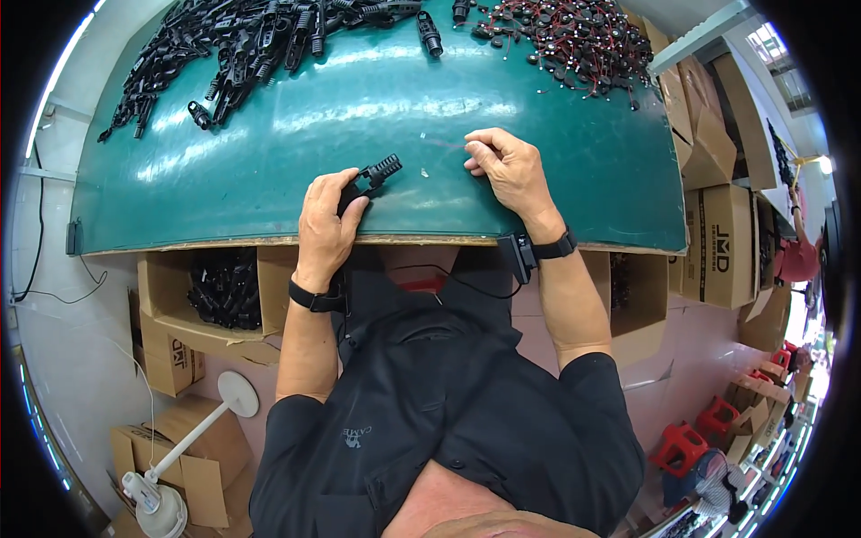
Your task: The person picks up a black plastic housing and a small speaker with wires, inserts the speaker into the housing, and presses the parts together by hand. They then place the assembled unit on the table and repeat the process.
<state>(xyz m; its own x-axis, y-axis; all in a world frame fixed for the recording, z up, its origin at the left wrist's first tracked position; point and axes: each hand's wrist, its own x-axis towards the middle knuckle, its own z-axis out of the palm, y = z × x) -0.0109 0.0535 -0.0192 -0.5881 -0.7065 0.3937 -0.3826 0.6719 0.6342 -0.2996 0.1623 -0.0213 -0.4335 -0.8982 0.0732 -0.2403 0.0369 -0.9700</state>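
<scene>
My left hand (327, 215) is closed around a black plastic part (384, 170) with a ribbed end, held just above the near side of the green table (269, 193). Fingers hide the rest of that part. To its right, my right hand (509, 172) is raised over the table with thumb and fingertips pinched together. A faint thin reddish line runs left from the pinch; what the fingertips hold is too small to make out. Tiny pale scraps (424, 173) lie on the table between the hands.
Black ribbed parts (260, 45) are heaped at the far left, with one loose part (430, 34) nearby. At far right is a pile of small black discs with red wires (574, 40). Cardboard boxes (202, 336) stand below the table's front edge, and others (717, 242) to the right.
</scene>
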